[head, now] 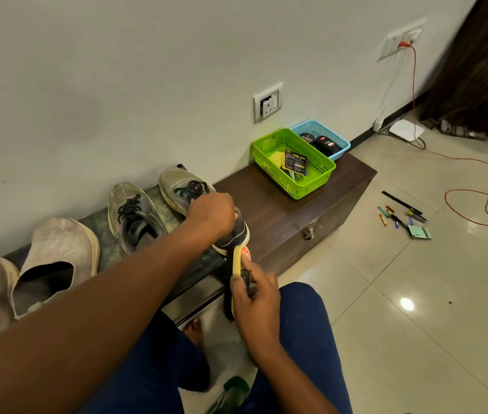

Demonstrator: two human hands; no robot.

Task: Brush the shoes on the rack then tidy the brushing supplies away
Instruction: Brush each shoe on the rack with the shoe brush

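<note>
Dim, even indoor light; ceiling lamp glare spot on glossy floor (406, 303); wide-angle bending at edges; slight softness throughout.

Bare counter (269, 204) lies open between the held shoe (183, 189) and green basket (293, 162); shoes crowd the left.

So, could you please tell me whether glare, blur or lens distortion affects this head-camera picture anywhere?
Head view: a bright ceiling-light glare spot sits on the glossy floor tiles; the wide-angle lens bows the wall and the socket plate; the right hand holding the yellow brush looks slightly motion-blurred; the left hand on the sneaker is sharper.
</note>
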